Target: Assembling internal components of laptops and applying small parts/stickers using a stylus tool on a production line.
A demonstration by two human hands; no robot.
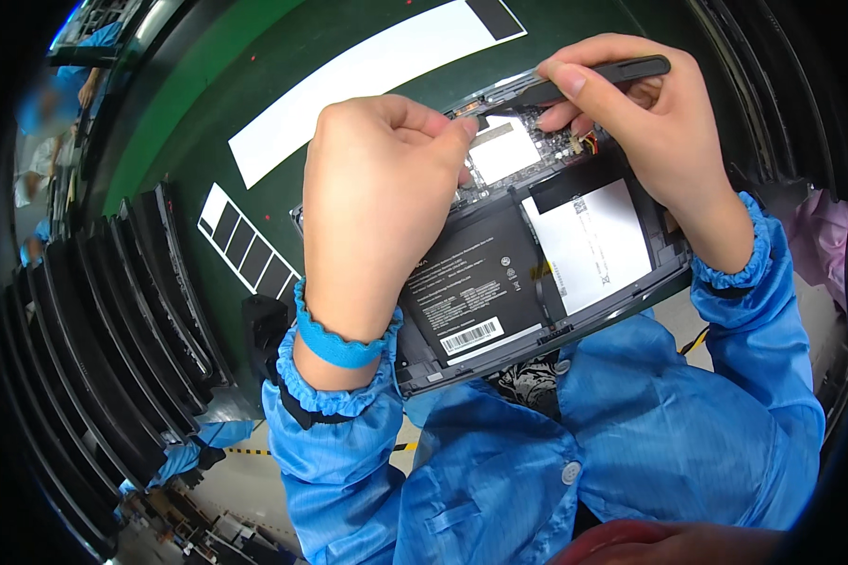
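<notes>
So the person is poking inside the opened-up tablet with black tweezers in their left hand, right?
Not quite. The head view shows the black tweezers pinched in the right hand, not the left. The left hand rests on the opened tablet, with its fingertips close to the tweezer tip.

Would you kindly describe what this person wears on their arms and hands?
Both hands, left hand and right hand, are bare, without gloves. Blue smock sleeves end in gathered elastic cuffs. A blue coiled wrist strap circles the left wrist.
</notes>
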